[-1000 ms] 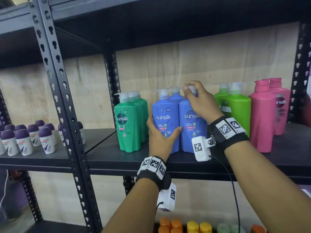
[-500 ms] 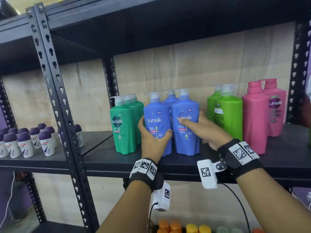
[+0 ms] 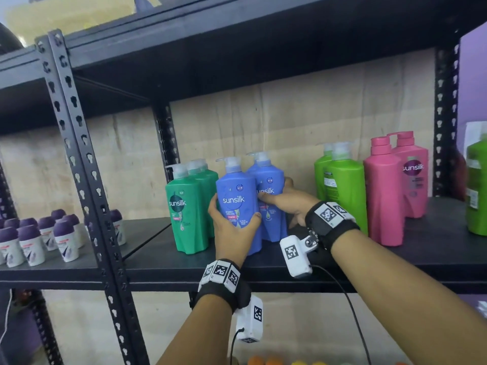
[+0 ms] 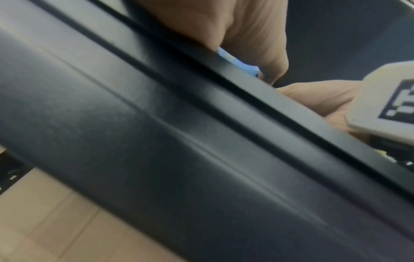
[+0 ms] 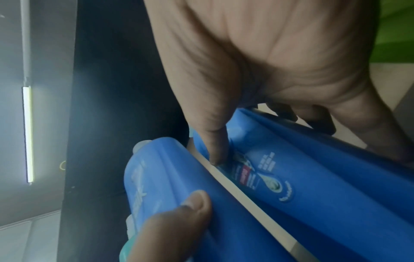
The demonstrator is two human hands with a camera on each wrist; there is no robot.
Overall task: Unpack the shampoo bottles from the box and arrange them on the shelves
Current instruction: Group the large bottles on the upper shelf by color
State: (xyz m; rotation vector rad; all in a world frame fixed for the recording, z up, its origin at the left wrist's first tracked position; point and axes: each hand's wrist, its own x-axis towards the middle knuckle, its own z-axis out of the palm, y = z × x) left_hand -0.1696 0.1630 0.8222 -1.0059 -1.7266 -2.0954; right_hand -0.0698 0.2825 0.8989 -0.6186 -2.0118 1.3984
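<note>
Two blue Sunsilk pump bottles stand upright side by side on the black shelf (image 3: pixel 434 248), with a third blue one partly hidden behind. My left hand (image 3: pixel 233 226) grips the front left blue bottle (image 3: pixel 237 191) around its lower body, thumb on its right side. My right hand (image 3: pixel 283 198) grips the right blue bottle (image 3: pixel 272 180), thumb across its label and fingers behind it. In the right wrist view the right hand's thumb (image 5: pixel 215 141) presses the right blue bottle (image 5: pixel 291 168), and a narrow gap separates it from the left blue bottle (image 5: pixel 161 177). The shelf edge (image 4: pixel 201 141) blocks most of the left wrist view.
Dark green bottles (image 3: pixel 187 206) stand just left of the blue ones. Light green bottles (image 3: pixel 342 185), pink bottles (image 3: pixel 384 191) and another green bottle (image 3: pixel 477 185) stand to the right. Purple-capped roll-ons (image 3: pixel 34 238) fill the left bay beyond the slotted upright (image 3: pixel 79 154). Coloured caps (image 3: pixel 263 361) show below.
My right hand came down from the pump top of the right blue bottle and now holds its body. The left hand stays on the left blue bottle.
</note>
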